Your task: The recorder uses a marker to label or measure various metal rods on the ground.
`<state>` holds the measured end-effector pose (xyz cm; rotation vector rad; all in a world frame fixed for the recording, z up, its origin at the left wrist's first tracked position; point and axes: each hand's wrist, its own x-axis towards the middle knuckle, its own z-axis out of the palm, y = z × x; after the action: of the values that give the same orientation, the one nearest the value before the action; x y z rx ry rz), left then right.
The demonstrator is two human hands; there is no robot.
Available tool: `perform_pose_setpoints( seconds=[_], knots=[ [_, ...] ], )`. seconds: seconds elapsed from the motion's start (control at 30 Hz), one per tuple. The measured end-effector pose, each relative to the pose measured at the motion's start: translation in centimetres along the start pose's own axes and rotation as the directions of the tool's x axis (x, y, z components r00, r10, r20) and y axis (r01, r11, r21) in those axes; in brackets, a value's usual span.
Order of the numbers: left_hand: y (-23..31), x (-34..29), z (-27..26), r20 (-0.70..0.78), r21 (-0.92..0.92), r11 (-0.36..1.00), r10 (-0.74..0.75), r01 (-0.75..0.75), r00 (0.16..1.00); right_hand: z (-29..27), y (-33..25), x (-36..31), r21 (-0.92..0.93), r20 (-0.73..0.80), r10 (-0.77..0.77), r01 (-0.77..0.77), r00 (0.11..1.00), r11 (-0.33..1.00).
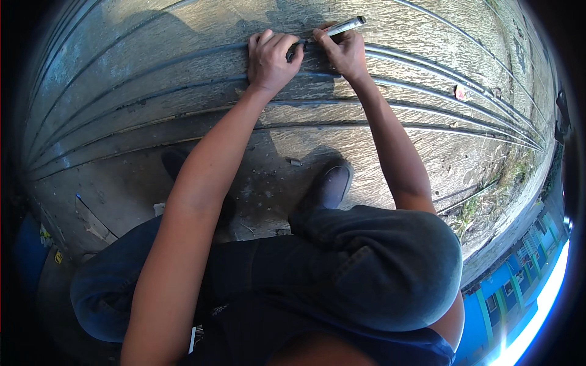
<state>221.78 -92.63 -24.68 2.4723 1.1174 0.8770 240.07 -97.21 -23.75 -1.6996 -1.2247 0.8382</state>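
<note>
Several long thin metal rods point(421, 105) lie side by side across the concrete ground, running from left to right. My left hand point(271, 59) is closed over one rod point(201, 56), with thumb and forefinger curled around a dark piece that I cannot clearly make out. Just to its right, my right hand point(347, 53) grips a silvery-white marker point(345, 27) with a dark rear end. It slants up to the right, its other end pointing down toward the rod between my hands. The exact contact at the tip is too small to tell.
My shoes point(332, 183) rest on the near side of the rods. A small cylinder point(295, 162) lies between them. A crumpled wrapper point(462, 93) sits among the rods at right. Grass point(473, 207) grows along the right edge, with a blue building point(506, 287) beyond.
</note>
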Motion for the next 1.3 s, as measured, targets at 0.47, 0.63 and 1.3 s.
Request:
perform_pose_setpoints(
  seconds=[0.47,0.63,1.3],
  knots=[
    [-0.07,-0.03,0.04,-0.009,-0.007,1.0,0.005,-0.005,1.0,0.13,0.14,-0.23,0.008,0.001,-0.046,0.046,0.999,0.999],
    [-0.13,-0.09,0.14,-0.011,-0.007,1.0,0.003,-0.003,1.0,0.21,0.61,0.02,0.038,-0.042,0.006,-0.004,0.999,0.999],
    [-0.26,-0.03,0.11,-0.012,0.004,1.0,0.02,-0.02,1.0,0.33,0.29,-0.26,-0.006,-0.025,-0.029,0.029,0.999,1.0]
  ],
)
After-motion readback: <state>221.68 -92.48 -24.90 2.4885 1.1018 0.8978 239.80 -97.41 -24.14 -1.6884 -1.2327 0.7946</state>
